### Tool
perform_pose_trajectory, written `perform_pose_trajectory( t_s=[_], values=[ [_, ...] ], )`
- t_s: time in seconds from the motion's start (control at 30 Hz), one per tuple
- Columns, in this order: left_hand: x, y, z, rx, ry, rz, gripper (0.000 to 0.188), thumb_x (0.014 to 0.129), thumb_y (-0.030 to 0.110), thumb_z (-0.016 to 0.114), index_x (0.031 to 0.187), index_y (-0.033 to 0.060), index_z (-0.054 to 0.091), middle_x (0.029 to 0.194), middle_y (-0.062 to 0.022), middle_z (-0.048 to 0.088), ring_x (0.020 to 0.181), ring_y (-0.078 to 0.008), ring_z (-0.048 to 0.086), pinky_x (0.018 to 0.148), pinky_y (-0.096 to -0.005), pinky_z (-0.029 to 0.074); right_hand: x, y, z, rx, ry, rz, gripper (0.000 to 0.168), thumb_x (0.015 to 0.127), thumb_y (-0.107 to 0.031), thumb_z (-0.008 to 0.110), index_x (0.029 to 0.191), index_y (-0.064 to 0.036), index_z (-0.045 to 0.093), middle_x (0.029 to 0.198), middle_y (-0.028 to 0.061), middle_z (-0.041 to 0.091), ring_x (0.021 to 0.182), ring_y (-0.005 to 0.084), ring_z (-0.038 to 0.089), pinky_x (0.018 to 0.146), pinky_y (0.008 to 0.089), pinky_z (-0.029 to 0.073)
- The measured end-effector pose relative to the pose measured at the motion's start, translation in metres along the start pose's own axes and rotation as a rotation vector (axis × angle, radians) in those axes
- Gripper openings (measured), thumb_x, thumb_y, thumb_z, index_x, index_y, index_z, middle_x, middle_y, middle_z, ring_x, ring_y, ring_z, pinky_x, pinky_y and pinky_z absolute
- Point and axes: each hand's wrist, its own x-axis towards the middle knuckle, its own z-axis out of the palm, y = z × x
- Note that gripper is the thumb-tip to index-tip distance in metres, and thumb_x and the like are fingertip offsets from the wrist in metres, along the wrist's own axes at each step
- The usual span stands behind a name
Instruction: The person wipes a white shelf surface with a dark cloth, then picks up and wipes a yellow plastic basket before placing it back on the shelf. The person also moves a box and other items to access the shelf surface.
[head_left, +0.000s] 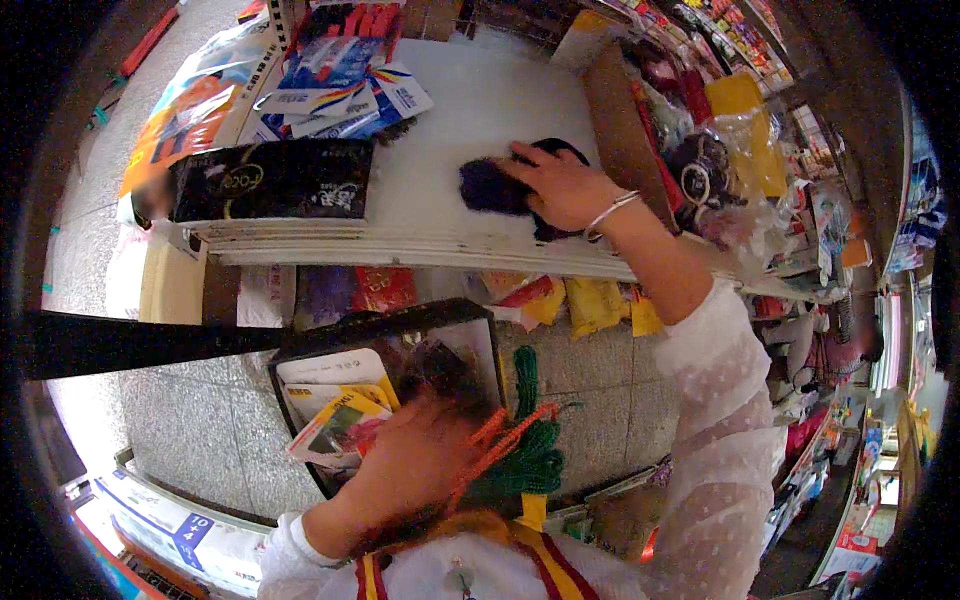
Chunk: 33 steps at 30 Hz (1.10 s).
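My right hand (566, 191), with a bangle at the wrist, rests on a dark, soft-looking item (491, 184) lying on the white shelf (465, 97). Lower down, my left hand (416, 450) reaches into a dark-rimmed box (491, 360), its fingers blurred and partly hidden, so what they touch cannot be told. Beside that hand the box holds white and yellow packaged cards (337, 420) and a dark item (442, 364). Orange cord (499, 442) and bundles of green cord (525, 457) lie at the box's right side, close to my left hand.
A black printed box (274, 180) stands at the shelf's left front, with blue and white packets (345, 97) behind it. A cardboard box side (630, 127) borders the shelf's right part, next to plastic-wrapped goods (750, 142). Yellow packets (592, 304) sit below the shelf edge.
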Motion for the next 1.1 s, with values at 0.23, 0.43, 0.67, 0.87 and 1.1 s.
perform_pose_trajectory(
  t_s=[0.23,0.43,0.67,0.87,1.1],
  values=[
    [0.017,0.001,-0.016,-0.049,-0.203,-0.100,0.028,0.077,0.024,0.054,0.098,0.0051,0.061,0.072,-0.0156,0.058,0.076,-0.0339,0.057,0.061,-0.0445,0.048,0.127,0.044,0.001,0.066,0.236,0.231,0.053,0.086,-0.015,0.043,0.138,-0.019,0.036,0.133,0.0154,0.043,0.115,0.0352,0.049,0.097,0.0429,0.039],
    [0.024,-0.004,-0.032,0.067,-0.234,0.026,0.023,0.075,0.020,0.054,0.085,0.0026,0.064,0.081,-0.0189,0.061,0.077,-0.0333,0.060,0.070,-0.0449,0.049,0.184,0.075,-0.016,0.158,0.382,0.415,0.051,0.087,-0.022,0.044,0.138,-0.020,0.036,0.135,0.0122,0.042,0.116,0.0400,0.047,0.098,0.0455,0.039],
    [0.009,-0.010,-0.020,0.045,-0.282,-0.021,0.033,0.081,0.026,0.053,0.105,0.0034,0.059,0.094,-0.0170,0.060,0.090,-0.0353,0.056,0.077,-0.0461,0.048,0.144,0.069,-0.009,0.125,0.240,0.609,0.054,0.088,-0.022,0.044,0.140,-0.019,0.031,0.145,0.0116,0.029,0.121,0.0431,0.040,0.100,0.0489,0.039],
    [0.000,-0.005,0.003,-0.076,0.234,0.008,0.045,0.082,0.025,0.058,0.122,0.0050,0.050,0.112,-0.0160,0.056,0.101,-0.0337,0.054,0.085,-0.0440,0.047,0.059,0.048,0.019,0.020,0.147,0.517,0.056,0.080,-0.009,0.049,0.135,-0.010,0.038,0.133,0.0175,0.039,0.112,0.0431,0.046,0.091,0.0465,0.044],
    [-0.015,0.011,-0.032,-0.215,0.471,0.146,0.025,0.083,0.012,0.059,0.107,0.0056,0.058,0.113,-0.0126,0.057,0.105,-0.0312,0.054,0.089,-0.0418,0.045,-0.054,0.004,-0.001,0.370,0.359,-0.119,0.043,0.073,0.000,0.054,0.115,-0.006,0.055,0.113,0.0150,0.055,0.103,0.0326,0.054,0.093,0.0388,0.042]
  ],
)
